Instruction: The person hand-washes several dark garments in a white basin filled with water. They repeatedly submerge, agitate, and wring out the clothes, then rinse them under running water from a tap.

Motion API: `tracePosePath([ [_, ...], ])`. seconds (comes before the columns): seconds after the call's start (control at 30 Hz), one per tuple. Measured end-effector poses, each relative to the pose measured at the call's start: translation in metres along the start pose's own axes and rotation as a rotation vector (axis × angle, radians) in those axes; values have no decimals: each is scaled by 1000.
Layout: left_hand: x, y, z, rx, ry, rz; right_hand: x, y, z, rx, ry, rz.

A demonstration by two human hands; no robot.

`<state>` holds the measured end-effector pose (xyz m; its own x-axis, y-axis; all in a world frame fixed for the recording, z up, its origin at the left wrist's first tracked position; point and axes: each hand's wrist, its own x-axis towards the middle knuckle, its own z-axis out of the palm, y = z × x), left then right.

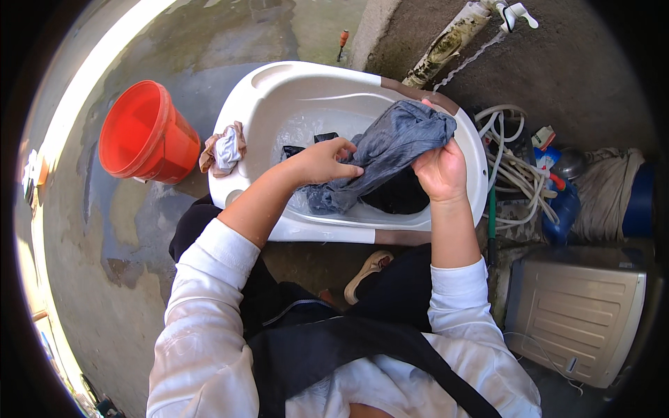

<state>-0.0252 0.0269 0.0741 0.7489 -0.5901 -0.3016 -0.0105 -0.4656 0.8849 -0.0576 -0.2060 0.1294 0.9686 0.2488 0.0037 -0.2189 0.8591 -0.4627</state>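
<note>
A wet dark blue-grey garment (402, 130) is stretched at a slant over a white plastic tub (324, 234). My right hand (441, 170) grips its upper right end, raised near the tub's right rim. Against the garment's left side is my left hand (332, 162), thumb and fingers spread; whether they pinch the cloth cannot be made out. The garment's lower part hangs into the shallow water (308, 125). Black cloth (400, 196) lies in the tub beneath it, partly hidden. From a white tap (515, 15) a thin stream of water (470, 60) runs toward the tub's far right rim.
A crumpled white and tan cloth (226, 149) rests on the tub's left rim, beside a red bucket (149, 133). Coiled hose (522, 183) and a blue bottle (562, 214) crowd the right. An orange-handled tool (343, 44) stands on the wet concrete floor (219, 31).
</note>
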Motion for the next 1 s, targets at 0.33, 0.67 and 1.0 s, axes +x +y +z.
tracePosePath([
  [0.33, 12, -23, 39, 180, -16, -14, 1, -3, 15, -179, 186, -186],
  [0.67, -3, 17, -65, -328, 790, 473, -10, -51, -13, -1080, 525, -606],
  [1.0, -18, 21, -70, -715, 585, 128, -8, -47, -16, -94, 330, 32],
])
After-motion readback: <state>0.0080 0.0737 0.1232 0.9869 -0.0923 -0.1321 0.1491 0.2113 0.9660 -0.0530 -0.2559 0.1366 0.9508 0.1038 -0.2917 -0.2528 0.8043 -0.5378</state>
